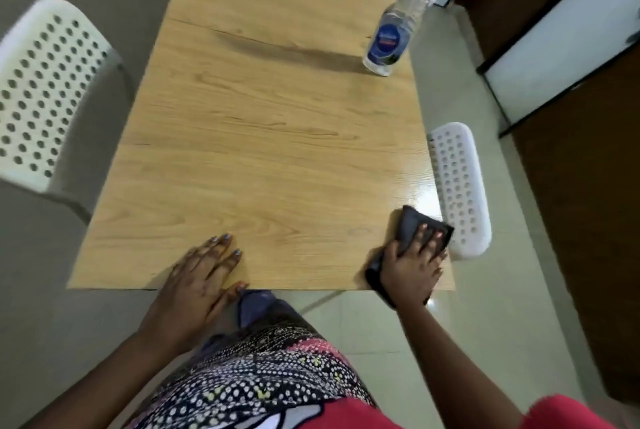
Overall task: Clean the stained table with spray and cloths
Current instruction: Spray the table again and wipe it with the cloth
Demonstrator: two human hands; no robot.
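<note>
Head view: looking steeply down from the person's head, facing forward along the table [263,138].
Nearness: sitting close above the near table edge.
Framing: taking in the whole tabletop and floor.

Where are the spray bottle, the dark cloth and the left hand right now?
spray bottle [387,39]: head view, on its blue label.
dark cloth [412,222]: head view, on the part ahead of the fingers of the right hand [414,264].
left hand [199,278]: head view, on its back, flat on the table [259,134].

Glossy wood-grain table [263,151], dark cloth [412,224], clear plastic bottle [398,23].
</note>
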